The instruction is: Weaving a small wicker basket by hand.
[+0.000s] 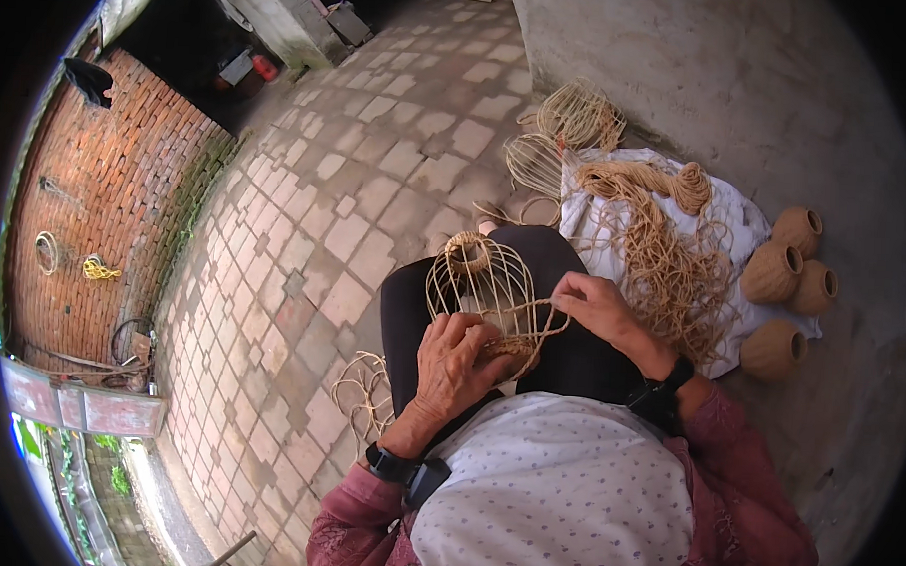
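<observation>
On my lap rests a cage-like basket frame (pixel 508 275) of thin, pale, curved ribs, with a tightly wound ring (pixel 468 252) at its far end. My left hand (pixel 455 363) is closed on the near part of this frame, where some cord is woven between the ribs. A twisted tan cord (pixel 532 305) runs from the frame to my right hand (pixel 600 310). The right thumb and fingers pinch that cord to the right of the frame. My left palm and fingers hide part of the weaving.
A white cloth (pixel 578 213) to my right carries a loose heap of tan cord (pixel 673 266). Several round woven baskets (pixel 771 271) sit at its right side. More bare frames (pixel 578 118) lie beyond. Cord loops (pixel 363 388) hang left of my leg. A concrete wall (pixel 670 61) stands ahead right.
</observation>
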A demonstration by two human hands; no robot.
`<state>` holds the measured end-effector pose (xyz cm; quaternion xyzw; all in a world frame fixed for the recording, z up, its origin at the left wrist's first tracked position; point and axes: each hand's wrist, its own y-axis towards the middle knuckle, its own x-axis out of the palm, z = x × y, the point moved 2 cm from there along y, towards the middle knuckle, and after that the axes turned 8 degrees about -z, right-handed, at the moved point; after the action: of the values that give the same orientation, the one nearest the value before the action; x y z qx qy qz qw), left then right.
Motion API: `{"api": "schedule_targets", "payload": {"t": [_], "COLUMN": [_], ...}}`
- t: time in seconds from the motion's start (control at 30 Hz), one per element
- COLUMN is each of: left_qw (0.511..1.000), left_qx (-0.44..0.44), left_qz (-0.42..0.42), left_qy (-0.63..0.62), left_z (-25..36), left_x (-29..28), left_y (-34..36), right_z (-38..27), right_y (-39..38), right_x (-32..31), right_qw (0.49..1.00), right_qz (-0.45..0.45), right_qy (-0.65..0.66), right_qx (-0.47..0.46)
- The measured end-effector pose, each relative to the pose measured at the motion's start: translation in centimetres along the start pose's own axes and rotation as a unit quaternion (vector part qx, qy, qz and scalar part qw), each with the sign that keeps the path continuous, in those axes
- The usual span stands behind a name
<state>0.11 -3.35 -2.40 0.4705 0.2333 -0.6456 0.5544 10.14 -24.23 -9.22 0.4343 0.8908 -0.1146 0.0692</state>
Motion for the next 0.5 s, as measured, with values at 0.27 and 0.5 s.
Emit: {"api": "schedule_targets", "payload": {"t": [0.27,0.5], "left_qw": [0.991,0.997], "left_qx": [0.109,0.069], "left_qz": [-0.041,0.000], "left_qy": [0.064,0.027], "left_z": [0.4,-0.2], "left_x": [0.6,1.4], "left_y": [2.1,1.7], "right_z": [-2.7,1.3], "right_y": [1.8,0.9], "right_x": [2.7,-3.8], "right_qw": [0.907,0.924], "right_qz": [0.032,0.099], "right_qy": [-0.354,-0.362], "right_qx": [-0.228,-0.069]}}
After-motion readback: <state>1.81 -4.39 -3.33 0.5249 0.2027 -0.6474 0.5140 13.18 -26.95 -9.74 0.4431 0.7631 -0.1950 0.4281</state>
